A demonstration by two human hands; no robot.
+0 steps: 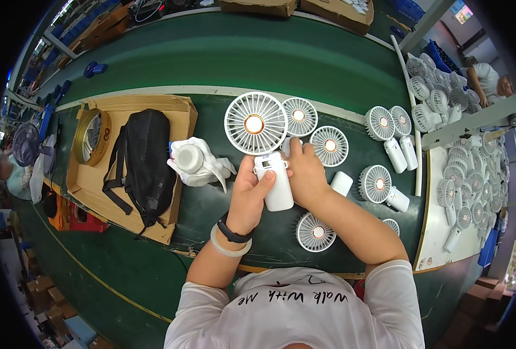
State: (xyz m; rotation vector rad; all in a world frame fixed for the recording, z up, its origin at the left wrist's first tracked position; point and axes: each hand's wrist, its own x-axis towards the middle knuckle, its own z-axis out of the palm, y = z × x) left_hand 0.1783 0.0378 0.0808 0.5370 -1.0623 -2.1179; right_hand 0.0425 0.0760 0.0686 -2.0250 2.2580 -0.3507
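White T-shirt (304, 308) with dark lettering across the chest, seen from above, nearest the camera at the lower edge. Above it, the left hand (249, 189) grips the front fan (263, 142), a white handheld model with a round grille, an orange-ringed hub and a small dark display on its handle; the thumb presses the front of the handle, the fingers wrap round the side. The same arm bears a black wristband (233, 231) and a pale bangle (226, 246). The right hand (307, 171) lies just right of the front fan, fingers bent near the base of its grille (whether they pinch anything cannot be told, the fingertips being partly hidden).

Beyond it, the rear fan (299, 117) shows partly behind the front fan's grille; the side fan (329, 146) lies above the right forearm, and the lower fan (316, 232) lies between the forearms on the dark green bench (205, 212). Left of the left hand: a crumpled white cloth (216, 167) bearing a round pale object (188, 158), then a cardboard tray (78, 185) containing a black bag (147, 163) and a tape roll (83, 138). Far right: a pale board (432, 250) crowded with similar fans (467, 186).
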